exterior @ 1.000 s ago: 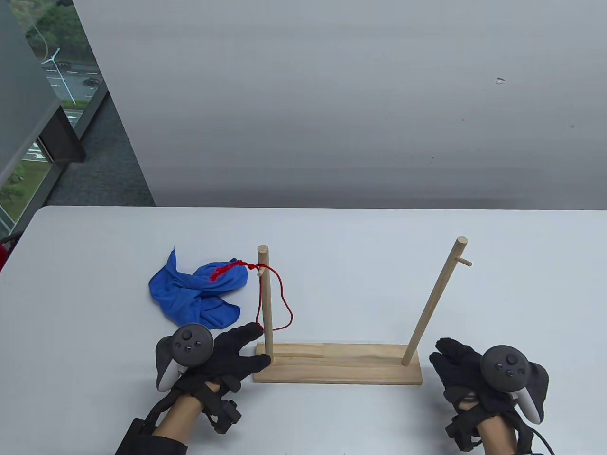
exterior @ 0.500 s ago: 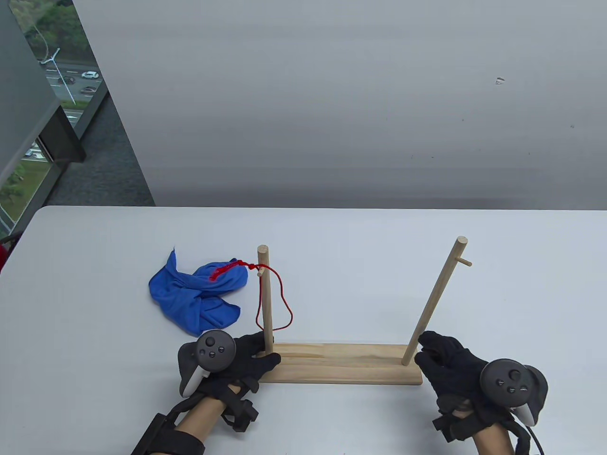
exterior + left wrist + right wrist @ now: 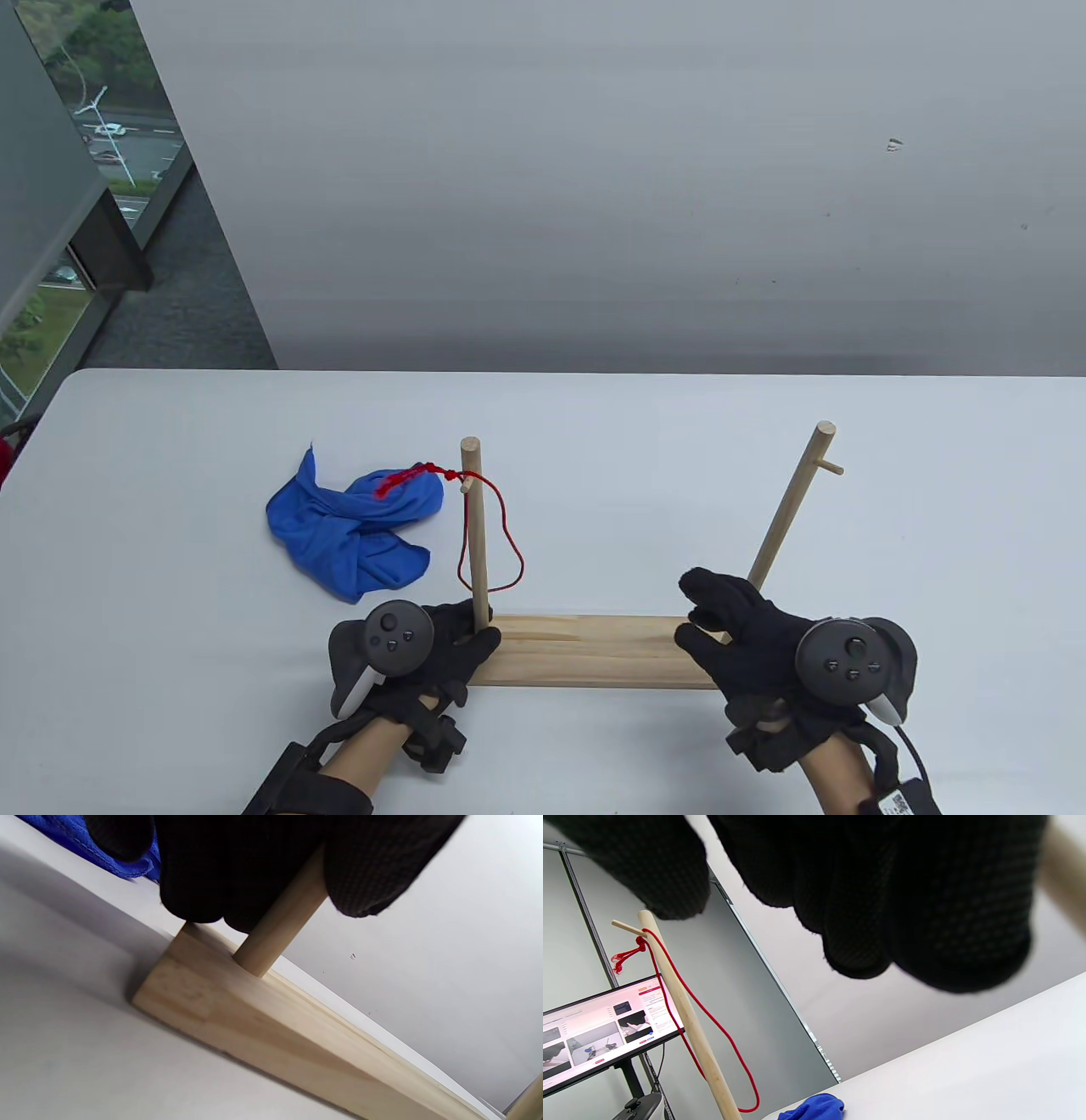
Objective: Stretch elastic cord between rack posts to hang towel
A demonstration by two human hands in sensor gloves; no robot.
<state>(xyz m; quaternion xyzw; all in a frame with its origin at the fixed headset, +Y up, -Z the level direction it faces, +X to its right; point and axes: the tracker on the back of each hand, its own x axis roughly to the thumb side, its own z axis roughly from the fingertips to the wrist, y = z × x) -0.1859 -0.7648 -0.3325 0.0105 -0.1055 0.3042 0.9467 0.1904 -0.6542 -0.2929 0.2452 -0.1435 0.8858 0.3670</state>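
The thin red elastic cord (image 3: 502,543) hangs slack, looped from the peg of the upright wooden left post (image 3: 475,526), directly above the left hand (image 3: 441,654) gripping that post's foot, while the right hand (image 3: 747,637), fingers spread and holding nothing, hovers farther off.

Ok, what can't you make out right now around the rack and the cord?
- Right post foot: table view, right hand covers it, so no grip shows.
- Same post: right wrist view, a blur at the edge.
- Cord knot at the left post peg: too small.
- Left hand: left wrist view, fingers hide the post contact.
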